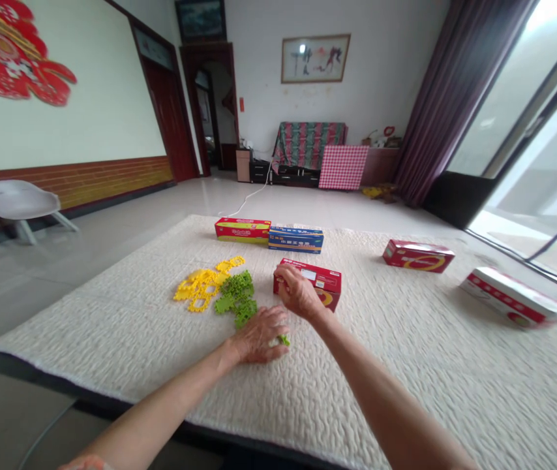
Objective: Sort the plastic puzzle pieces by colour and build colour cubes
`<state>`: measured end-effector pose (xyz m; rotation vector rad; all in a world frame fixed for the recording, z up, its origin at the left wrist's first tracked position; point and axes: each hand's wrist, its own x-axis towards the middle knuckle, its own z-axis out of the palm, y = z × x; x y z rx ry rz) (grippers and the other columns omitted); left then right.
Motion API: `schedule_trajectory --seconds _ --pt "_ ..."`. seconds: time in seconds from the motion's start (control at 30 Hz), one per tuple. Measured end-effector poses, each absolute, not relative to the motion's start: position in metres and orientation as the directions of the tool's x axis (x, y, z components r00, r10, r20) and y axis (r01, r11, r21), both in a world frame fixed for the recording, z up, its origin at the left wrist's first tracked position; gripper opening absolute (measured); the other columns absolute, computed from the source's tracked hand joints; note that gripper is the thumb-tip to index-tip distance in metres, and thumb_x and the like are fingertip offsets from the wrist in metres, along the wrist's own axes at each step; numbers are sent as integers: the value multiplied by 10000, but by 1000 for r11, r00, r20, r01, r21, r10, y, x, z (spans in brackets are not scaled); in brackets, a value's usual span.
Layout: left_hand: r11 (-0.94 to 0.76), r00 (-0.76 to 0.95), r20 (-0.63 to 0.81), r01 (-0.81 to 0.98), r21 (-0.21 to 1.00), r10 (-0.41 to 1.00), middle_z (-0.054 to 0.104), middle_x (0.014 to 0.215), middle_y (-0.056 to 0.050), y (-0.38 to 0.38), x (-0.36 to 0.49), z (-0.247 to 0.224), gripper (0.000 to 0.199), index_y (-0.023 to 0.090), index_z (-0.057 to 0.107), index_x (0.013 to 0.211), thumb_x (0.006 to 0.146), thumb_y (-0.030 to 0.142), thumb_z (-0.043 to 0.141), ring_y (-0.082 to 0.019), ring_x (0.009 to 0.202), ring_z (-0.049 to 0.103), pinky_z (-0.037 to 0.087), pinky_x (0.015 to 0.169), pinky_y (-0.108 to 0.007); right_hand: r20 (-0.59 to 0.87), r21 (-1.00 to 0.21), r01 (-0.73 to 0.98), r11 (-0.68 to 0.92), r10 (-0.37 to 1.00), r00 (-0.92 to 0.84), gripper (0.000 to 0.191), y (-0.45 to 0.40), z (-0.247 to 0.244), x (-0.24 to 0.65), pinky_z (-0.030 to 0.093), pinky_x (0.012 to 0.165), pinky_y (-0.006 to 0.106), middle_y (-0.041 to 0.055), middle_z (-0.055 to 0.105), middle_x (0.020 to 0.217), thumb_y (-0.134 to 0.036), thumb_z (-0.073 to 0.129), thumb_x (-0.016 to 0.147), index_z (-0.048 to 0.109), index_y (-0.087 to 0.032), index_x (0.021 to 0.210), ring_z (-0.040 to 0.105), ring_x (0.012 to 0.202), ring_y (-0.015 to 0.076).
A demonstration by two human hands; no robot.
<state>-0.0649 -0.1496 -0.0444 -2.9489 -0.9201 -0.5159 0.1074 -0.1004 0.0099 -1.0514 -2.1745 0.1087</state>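
Note:
My left hand (261,334) rests low over the mat with its fingers spread, at the near edge of a pile of green plastic linking pieces (237,287). A small green piece (284,340) shows by its fingertips. My right hand (301,292) is closed in front of the left end of a red box (328,277). Whatever its curled fingers hold, if anything, is hidden, and I cannot tell whether it touches the box. Yellow plastic linking pieces (200,287) lie in a loose heap left of the green ones.
Behind the pieces, a red and yellow-green box (242,230) and a blue box (295,239) stand end to end. Another red box (418,255) and a white and red box (518,297) lie to the right. The quilted mat's (126,352) near edge runs below my arms.

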Motion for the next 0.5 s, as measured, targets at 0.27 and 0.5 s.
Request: schedule_trajectory --seconds 0.27,0.5 --pt "-763 676 372 622 175 636 622 1158 -84 -108 -128 -47 302 227 626 1103 823 304 544 -262 1133 517 378 994 -446 495 -631 398 666 741 -454 260 -120 -48 40 439 960 347 62 600 1175 -219 450 899 523 -231 1148 562 1077 186" --pt "-703 616 394 701 123 682 630 1138 -101 -64 -156 -56 267 192 640 1056 853 280 490 -274 1151 511 389 997 -445 524 -649 374 663 745 -412 327 -79 -52 2 425 991 350 80 572 1229 -249 434 907 476 -212 1229 537 1136 189"
